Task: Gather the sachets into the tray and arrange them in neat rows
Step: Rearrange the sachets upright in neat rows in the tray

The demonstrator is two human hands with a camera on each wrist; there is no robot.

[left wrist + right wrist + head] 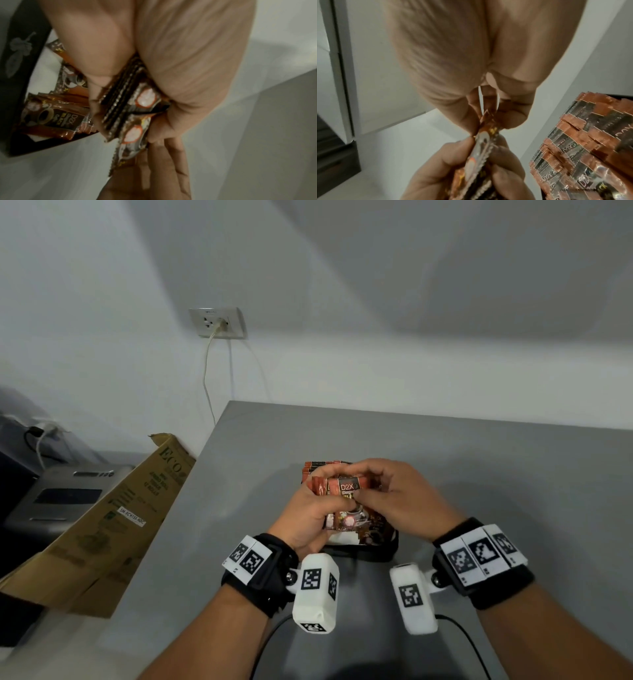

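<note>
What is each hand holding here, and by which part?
The left hand grips a bundle of sachets around its lower half. The right hand pinches the top edge of one sachet in that bundle.

The sachets (583,155) are glossy foil-like film in copper and black, with crimped, serrated edges that catch the light. The tray (18,70) looks like matt black card with a pale printed flower and a white lining. The table (479,460) is smooth, matt grey. Beside it leans a box (113,518) of rough brown corrugated cardboard.
</note>
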